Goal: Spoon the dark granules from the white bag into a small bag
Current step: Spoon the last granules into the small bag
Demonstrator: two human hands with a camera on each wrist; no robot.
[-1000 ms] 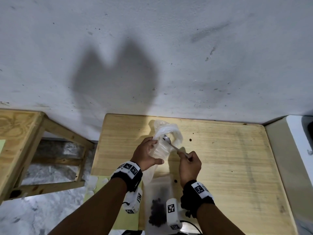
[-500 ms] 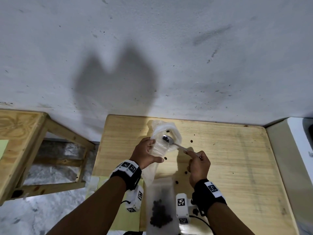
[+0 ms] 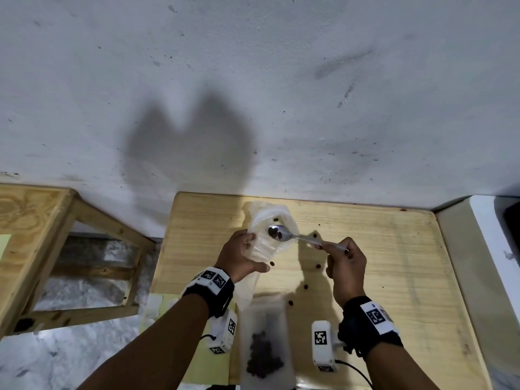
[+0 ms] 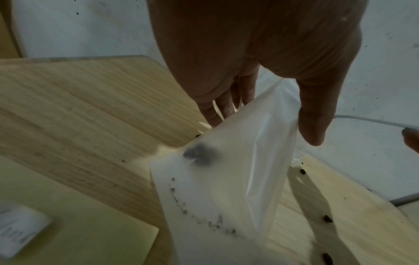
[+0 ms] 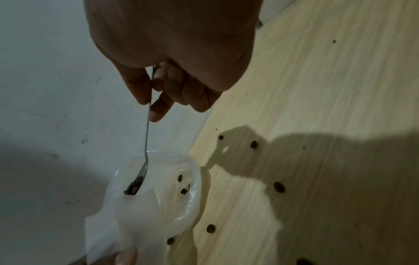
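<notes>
My left hand (image 3: 257, 251) grips a translucent white plastic bag (image 3: 263, 249) upright above the wooden table (image 3: 394, 263), thumb in front and fingers behind. Its mouth is open at the top. My right hand (image 3: 329, 244) pinches the handle of a metal spoon (image 3: 277, 232). The spoon's bowl carries a few dark granules and sits over the bag's mouth. In the right wrist view the spoon (image 5: 146, 143) reaches down into the bag (image 5: 158, 206). In the left wrist view the bag (image 4: 226, 188) shows a dark clump and crumbs inside. A frosted bag (image 3: 264, 358) holding a heap of granules lies flat at the table's front edge.
Several loose granules (image 3: 318, 266) are scattered on the table right of the held bag. A grey wall stands right behind the table. A second wooden table (image 3: 28, 215) is at the left and a white unit (image 3: 484, 249) at the right. A yellow-green sheet (image 4: 79, 224) lies front left.
My right hand has moved to the right and drawn the spoon back, so its handle lies flatter. The bowl stays at the bag's mouth. My left hand keeps its hold on the bag.
</notes>
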